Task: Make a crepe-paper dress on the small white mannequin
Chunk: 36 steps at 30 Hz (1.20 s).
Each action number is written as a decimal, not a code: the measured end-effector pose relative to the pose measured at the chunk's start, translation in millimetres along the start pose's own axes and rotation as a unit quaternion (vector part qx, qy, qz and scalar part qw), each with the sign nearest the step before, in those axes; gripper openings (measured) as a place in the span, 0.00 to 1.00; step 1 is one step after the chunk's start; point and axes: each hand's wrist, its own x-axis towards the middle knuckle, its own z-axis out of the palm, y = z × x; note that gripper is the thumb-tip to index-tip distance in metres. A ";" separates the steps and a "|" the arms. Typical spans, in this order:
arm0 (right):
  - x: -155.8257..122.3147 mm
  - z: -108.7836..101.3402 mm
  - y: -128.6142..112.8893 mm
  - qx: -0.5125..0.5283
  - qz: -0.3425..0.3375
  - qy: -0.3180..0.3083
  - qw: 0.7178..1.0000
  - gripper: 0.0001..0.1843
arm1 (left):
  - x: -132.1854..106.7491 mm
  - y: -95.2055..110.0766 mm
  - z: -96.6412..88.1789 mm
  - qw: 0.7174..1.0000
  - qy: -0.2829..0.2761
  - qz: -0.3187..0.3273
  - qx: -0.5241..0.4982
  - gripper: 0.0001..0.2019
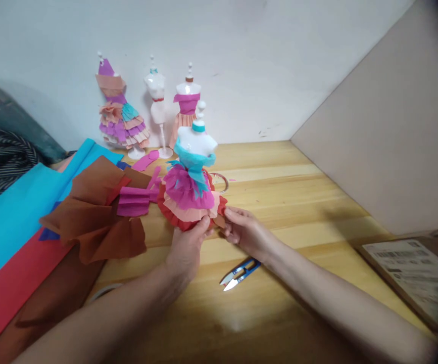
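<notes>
In front of me stands a small white dress form (196, 141) dressed in crepe paper, with a turquoise top and a layered paper skirt (188, 194) in magenta, peach and red. My left hand (185, 250) is closed on the lower front of the skirt, thumb on the peach layer. At the skirt's right edge, my right hand (243, 227) pinches the red and brown paper hem between thumb and fingers. The fingertips under the hem are partly hidden. Just below my right hand, blue-handled thread snips (239, 274) lie on the wooden table (279, 303).
Three more dress forms stand along the wall: one in a ruffled dress (122, 114), a mostly bare one (158, 108), one in a magenta top (187, 103). Brown (97, 217), turquoise (17, 202) and red paper (21, 283) cover the left. A labelled cardboard box (404, 273) sits right.
</notes>
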 end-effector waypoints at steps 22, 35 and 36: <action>8.8 9.1 9.4 0.048 -0.024 -0.068 0.996 0.17 | -2.7 3.1 1.1 0.998 0.024 -0.005 0.052 0.21; 13.0 13.1 15.9 0.028 -0.111 -0.038 0.993 0.18 | -2.2 0.1 2.2 0.996 0.007 -0.015 0.089 0.19; 13.4 12.9 16.1 0.024 -0.116 -0.037 0.992 0.18 | -0.3 -1.8 2.2 0.996 0.005 -0.009 0.088 0.19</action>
